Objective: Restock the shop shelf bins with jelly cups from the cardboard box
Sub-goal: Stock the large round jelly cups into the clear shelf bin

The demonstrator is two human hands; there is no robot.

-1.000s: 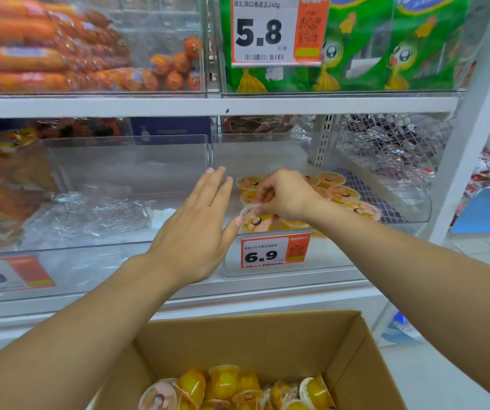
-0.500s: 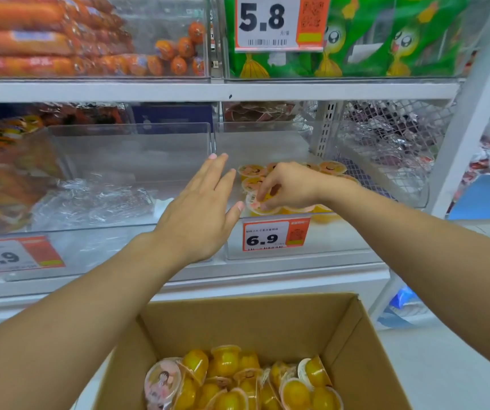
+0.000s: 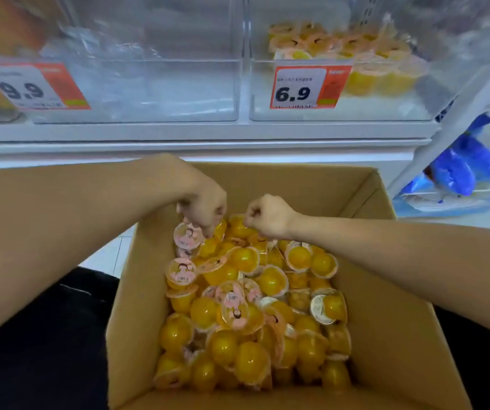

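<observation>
An open cardboard box (image 3: 397, 306) in front of me is heaped with yellow jelly cups (image 3: 237, 329), some showing pink cartoon lids. Both hands reach into its far end. My left hand (image 3: 205, 207) has its fingers curled on a pink-lidded jelly cup (image 3: 188, 235) at the pile's far left. My right hand (image 3: 268, 216) is balled with its fingers down among the cups; what they hold is hidden. Above, the clear shelf bin (image 3: 385, 109) with the 6.9 price tag (image 3: 305, 87) holds a layer of jelly cups (image 3: 356, 51).
Left of that bin stands another clear bin (image 3: 149, 93) with crumpled plastic inside and a 9.9 tag (image 3: 35, 87). The white shelf edge (image 3: 208, 140) runs just beyond the box. Blue packets (image 3: 462, 167) lie on a low rack at the right.
Both hands have left the 6.9 bin and dropped into the box. My view has tilted down from the shelves onto the box of cups.
</observation>
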